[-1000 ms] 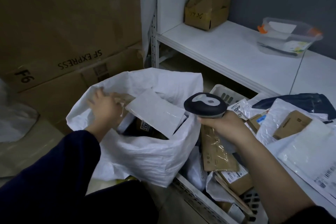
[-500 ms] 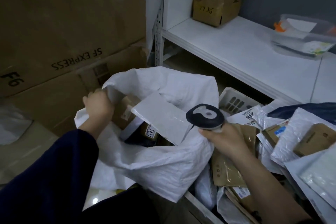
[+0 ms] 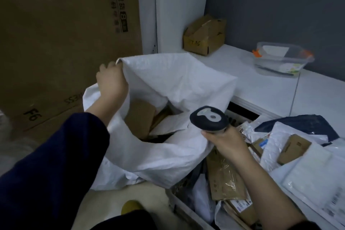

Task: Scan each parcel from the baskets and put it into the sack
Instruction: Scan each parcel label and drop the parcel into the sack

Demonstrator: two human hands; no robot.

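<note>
Storeroom corner: cardboard cartons (image 3: pixel 65 43) upper left, white shelf (image 3: pixel 261 87) upper right. Left hand (image 3: pixel 112 82) grips the rim of the woven sack (image 3: pixel 168 155) at frame centre, holding it up; cardboard boxes (image 3: pixel 140 115) lie inside. Right hand (image 3: pixel 226 143) clamped on the barcode scanner (image 3: pixel 209 118), just right of the sack mouth. Parcels (image 3: pixel 225 179) heaped in the basket (image 3: pixel 186 213), lower right. Risks, as judged: both hands are busy, so picking a parcel means releasing the rim, and the slack mouth may fold shut; the sagging near wall could spill scanned items among unscanned.
</note>
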